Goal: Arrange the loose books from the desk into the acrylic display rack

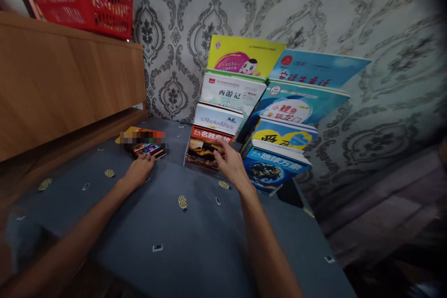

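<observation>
My left hand [140, 169] lies at the near edge of a dark book with a colourful cover [148, 149], fingertips resting on it. That book is on top of a small pile, partly blurred out, with an orange-yellow book [134, 131] behind. My right hand [230, 163] is at the front of a red and black book [204, 149], its fingers a little bent and apart against the cover. This book stands frontmost in the left column of a clear tiered stand. Behind it rise a pale book [218, 118], a white one [232, 93] and a yellow one [244, 56].
The stand's right column holds a blue globe-cover book [267, 172], a blue-yellow one [282, 135], a teal one [296, 102] and a blue one [314, 67]. A dark flat object [291, 192] lies beside it. A red basket [84, 0] sits on a wooden cabinet [70, 88]. Grey patterned cloth [195, 233] covers the table.
</observation>
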The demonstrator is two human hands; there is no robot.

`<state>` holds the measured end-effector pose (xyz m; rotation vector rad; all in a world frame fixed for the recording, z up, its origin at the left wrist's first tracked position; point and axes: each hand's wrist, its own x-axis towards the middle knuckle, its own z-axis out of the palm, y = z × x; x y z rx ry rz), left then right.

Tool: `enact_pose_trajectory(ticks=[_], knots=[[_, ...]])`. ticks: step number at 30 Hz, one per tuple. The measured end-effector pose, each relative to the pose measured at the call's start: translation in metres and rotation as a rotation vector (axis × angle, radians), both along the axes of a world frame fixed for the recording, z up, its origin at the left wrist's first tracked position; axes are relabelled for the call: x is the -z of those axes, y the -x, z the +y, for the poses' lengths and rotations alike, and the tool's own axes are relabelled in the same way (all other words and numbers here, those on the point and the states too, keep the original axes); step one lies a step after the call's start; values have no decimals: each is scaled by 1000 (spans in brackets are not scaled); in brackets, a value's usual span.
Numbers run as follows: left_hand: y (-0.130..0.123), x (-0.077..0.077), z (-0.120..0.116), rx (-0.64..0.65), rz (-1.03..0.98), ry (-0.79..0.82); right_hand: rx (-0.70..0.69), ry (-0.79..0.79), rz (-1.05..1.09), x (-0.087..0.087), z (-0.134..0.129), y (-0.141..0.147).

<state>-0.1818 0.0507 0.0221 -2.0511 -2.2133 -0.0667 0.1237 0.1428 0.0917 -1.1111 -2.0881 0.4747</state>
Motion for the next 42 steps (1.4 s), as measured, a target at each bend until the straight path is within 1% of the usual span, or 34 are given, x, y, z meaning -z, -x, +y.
enact_pose_trajectory(ticks=[3,5,7,9,12,14,16,19,21,23,24,25,27,30,32,35,39,41,42], knots=[[5,1,-45,156,-22,78,-3,9,-14,-2,-1,0],[5,1,-75,263,-88,89,2,16,-23,-2,-2,1],[2,2,-102,330,-169,106,6,12,-35,-2,-3,2],[-3,4,-121,360,-233,116,0,0,-46,-1,-3,3],[-11,9,-135,373,-272,114,-20,-19,-50,1,-3,5],[-14,9,-136,376,-288,106,-37,-25,-51,1,-4,6],[-14,6,-130,391,-326,122,-51,-22,-52,1,-6,7],[-3,-3,-108,412,-407,142,-56,-6,-53,0,-8,8],[11,-8,-84,354,-427,119,-49,-1,-51,-1,-9,9],[28,-9,-57,194,-384,68,-46,-2,-45,-2,-10,10],[36,-8,-45,120,-354,71,-47,-3,-43,-2,-11,10],[44,-6,-34,81,-349,89,-51,-4,-42,-3,-11,9],[56,-1,-19,77,-380,120,-63,-1,-44,-5,-13,9],[62,4,-13,95,-395,131,-70,7,-50,-8,-15,8],[58,2,-17,95,-371,125,-58,8,-57,-9,-16,8],[41,-6,-27,96,-291,134,-52,8,-59,-9,-17,11],[1,-20,-41,59,-152,167,-100,19,-52,-8,-22,17],[-22,-25,-48,40,-125,184,-115,23,-64,-7,-24,20],[-32,-26,-51,51,-124,198,-117,24,-73,-7,-24,21]])
